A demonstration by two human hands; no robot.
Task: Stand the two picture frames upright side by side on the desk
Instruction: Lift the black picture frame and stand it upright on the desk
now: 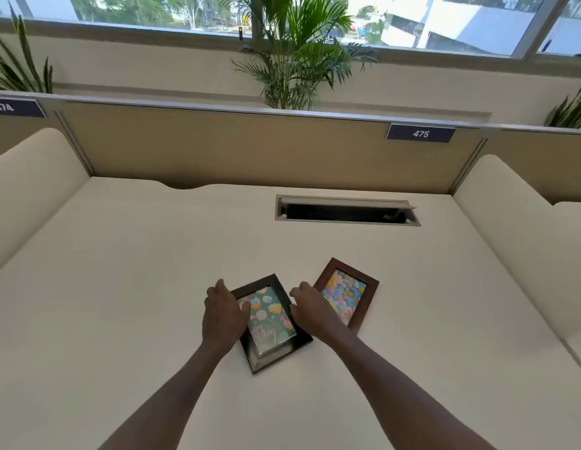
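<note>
Item one: dark frame (pixel 272 323), flat and face up on the desk (pixel 120 287), near our front edge. Its long axis runs away from us, leaning a little to the left. Our left hand (pixel 222 316) covers its left rail; our right hand (pixel 310 308) sits at its right rail. Both hands are loosely curved over the edges. Whether the fingers have closed on the wood, we cannot tell.

Item two: brown frame (pixel 347 295), also flat and face up, just beside the first on its right, top tilted to the right. Our right hand and wrist overlap its near-left corner, so that corner is hidden. The right hand is the nearer one to it.

Not visible: any rear stand on either frame. The print details are too small to read.

Status, by our judgement: neither frame stands yet; the dark one looks first in line.
</note>
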